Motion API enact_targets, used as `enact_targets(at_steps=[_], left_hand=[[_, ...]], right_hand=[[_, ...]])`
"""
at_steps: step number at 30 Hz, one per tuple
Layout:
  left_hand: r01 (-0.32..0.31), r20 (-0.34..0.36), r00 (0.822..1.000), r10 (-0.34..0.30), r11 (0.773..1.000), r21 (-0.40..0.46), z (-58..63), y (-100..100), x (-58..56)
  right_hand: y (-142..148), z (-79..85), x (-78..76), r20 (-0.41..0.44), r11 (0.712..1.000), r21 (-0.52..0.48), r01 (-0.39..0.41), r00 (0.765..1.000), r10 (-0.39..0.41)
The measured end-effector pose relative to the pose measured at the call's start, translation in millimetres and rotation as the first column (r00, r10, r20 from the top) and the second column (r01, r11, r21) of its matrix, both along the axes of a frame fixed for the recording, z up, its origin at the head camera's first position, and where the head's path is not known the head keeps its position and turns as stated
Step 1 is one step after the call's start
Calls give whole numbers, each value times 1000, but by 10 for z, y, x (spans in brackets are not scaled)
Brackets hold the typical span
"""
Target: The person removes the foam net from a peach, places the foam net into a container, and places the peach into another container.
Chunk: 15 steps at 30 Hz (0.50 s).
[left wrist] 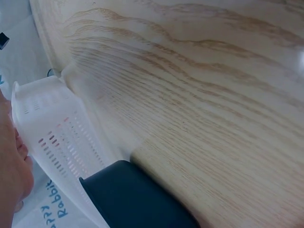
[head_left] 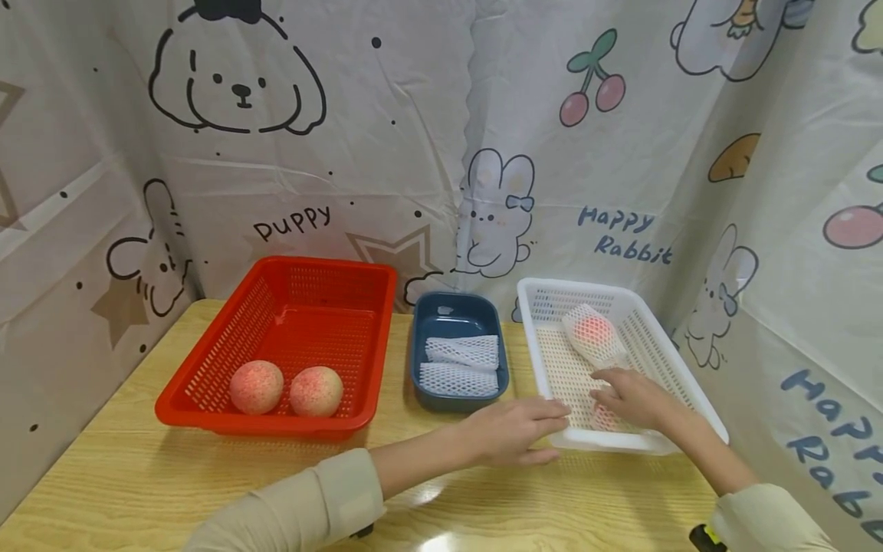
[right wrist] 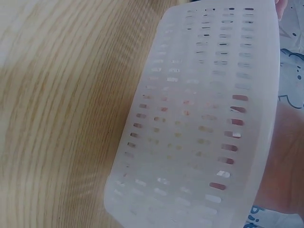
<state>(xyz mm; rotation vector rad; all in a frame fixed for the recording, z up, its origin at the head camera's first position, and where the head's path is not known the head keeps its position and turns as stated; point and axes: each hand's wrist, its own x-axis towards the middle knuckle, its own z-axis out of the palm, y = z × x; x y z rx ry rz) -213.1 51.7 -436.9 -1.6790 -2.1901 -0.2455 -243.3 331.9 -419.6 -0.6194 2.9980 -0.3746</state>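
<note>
My left hand point(head_left: 517, 431) reaches over the near left corner of the white basket point(head_left: 536, 337), fingers fairly straight and holding nothing. Whether its fingertips touch the rim, I cannot tell. Inside that basket, my right hand point(head_left: 638, 395) is above a peach in white foam netting point(head_left: 605, 418), partly hidden by the hand; its fingers look loosely extended. Farther back in the basket lies another netted peach point(head_left: 593, 331). In the right wrist view, the basket wall point(right wrist: 190, 118) hides most of the hand.
The blue tray point(head_left: 458, 307) in the middle holds two white foam net sleeves point(head_left: 461, 364). At left, a red basket point(head_left: 331, 299) contains two bare peaches point(head_left: 257, 387). All stand on a wood-grain table point(head_left: 441, 491) before a printed curtain point(head_left: 386, 153).
</note>
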Motion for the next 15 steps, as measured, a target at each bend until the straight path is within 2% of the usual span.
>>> enact_targets(at_steps=[3, 9, 12, 15], left_hand=[[-6, 10, 1000, 6, 1000, 2, 1, 34, -17], [-4, -15, 1000, 4, 1000, 20, -26, 83, -51], [10, -22, 1000, -8, 997, 82, -62, 100, -64], [18, -23, 1000, -14, 984, 180, -94, 127, -58]], right_hand=[[5, -8, 2, 11, 1000, 9, 8, 1000, -8], [13, -4, 9, 60, 999, 20, 43, 997, -44], [39, -18, 4, 90, 999, 30, 31, 995, -34], [72, -46, 8, 116, 1000, 30, 10, 993, -13]])
